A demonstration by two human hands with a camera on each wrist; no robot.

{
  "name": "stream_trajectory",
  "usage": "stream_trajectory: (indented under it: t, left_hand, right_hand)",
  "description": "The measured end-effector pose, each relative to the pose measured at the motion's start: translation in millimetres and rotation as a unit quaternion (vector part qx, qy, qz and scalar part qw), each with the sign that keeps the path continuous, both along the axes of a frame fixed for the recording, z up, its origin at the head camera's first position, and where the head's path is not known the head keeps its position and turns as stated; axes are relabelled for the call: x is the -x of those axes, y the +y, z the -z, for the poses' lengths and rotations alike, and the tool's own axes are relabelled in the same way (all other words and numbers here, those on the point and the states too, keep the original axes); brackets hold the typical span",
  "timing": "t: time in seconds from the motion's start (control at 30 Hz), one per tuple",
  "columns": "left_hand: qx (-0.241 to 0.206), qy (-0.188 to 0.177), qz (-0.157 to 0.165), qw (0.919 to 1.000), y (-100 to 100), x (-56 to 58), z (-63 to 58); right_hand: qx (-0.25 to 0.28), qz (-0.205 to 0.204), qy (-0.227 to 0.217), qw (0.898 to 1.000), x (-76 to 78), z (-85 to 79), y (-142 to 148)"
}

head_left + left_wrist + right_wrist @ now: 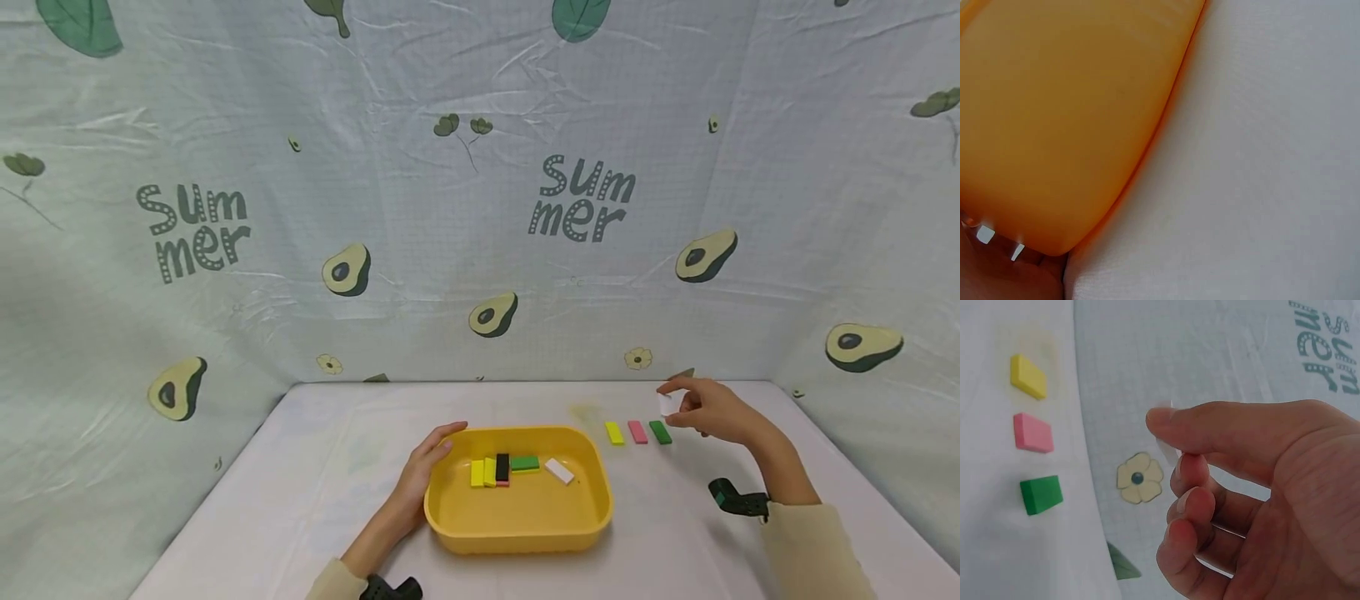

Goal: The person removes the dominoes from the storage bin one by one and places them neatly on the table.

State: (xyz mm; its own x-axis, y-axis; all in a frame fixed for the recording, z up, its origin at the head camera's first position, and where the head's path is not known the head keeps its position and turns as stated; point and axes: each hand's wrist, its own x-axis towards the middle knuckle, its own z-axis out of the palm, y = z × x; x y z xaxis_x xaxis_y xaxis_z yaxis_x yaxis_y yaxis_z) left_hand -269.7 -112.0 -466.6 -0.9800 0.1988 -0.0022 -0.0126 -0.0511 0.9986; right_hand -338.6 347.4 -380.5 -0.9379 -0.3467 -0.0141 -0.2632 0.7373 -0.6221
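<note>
My right hand (711,410) pinches a small white block (667,405) between thumb and fingers, raised above the back right of the table. In the right wrist view the white block (1166,434) is mostly hidden behind the thumb. Close by stands a row of flat blocks: yellow (614,433), pink (637,432) and green (660,432). My left hand (417,477) grips a yellow plastic tub (517,537) at its left rim. In the left wrist view, fingers (997,269) lie against the tub's outer wall.
Inside the tub lie two yellow blocks (477,473), a black block (502,467) over a pink one, a green block (524,462) over a yellow one, and a white block (559,471). A printed cloth backdrop (420,208) rises behind the white table (300,467).
</note>
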Motion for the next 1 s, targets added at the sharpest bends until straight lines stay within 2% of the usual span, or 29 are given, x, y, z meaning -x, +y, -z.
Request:
stream_trajectory:
  t: [0.2, 0.47, 0.7, 0.87, 1.0]
  left_hand:
    - [0.001, -0.001, -0.004, 1.0000, 1, -0.2, -0.1]
    - [0.003, 0.000, -0.004, 1.0000, 2, -0.8, -0.2]
    - [0.007, 0.002, -0.010, 0.9999, 3, -0.7, 0.1]
    - [0.005, 0.003, -0.007, 1.0000, 3, 0.2, -0.2]
    - [0.007, 0.002, -0.009, 0.9999, 3, -1.1, -0.3]
  right_hand:
    - [0.007, -0.001, -0.001, 1.000, 6.0, 9.8, 15]
    - [0.016, 0.021, -0.022, 0.999, 9.8, 27.0, 24]
    - [-0.008, 0.046, -0.046, 0.998, 14.2, 43.6, 27]
    - [-0.010, 0.064, -0.043, 0.997, 15.9, 51.8, 29]
    - [-0.009, 0.063, -0.037, 0.997, 16.6, 59.4, 31]
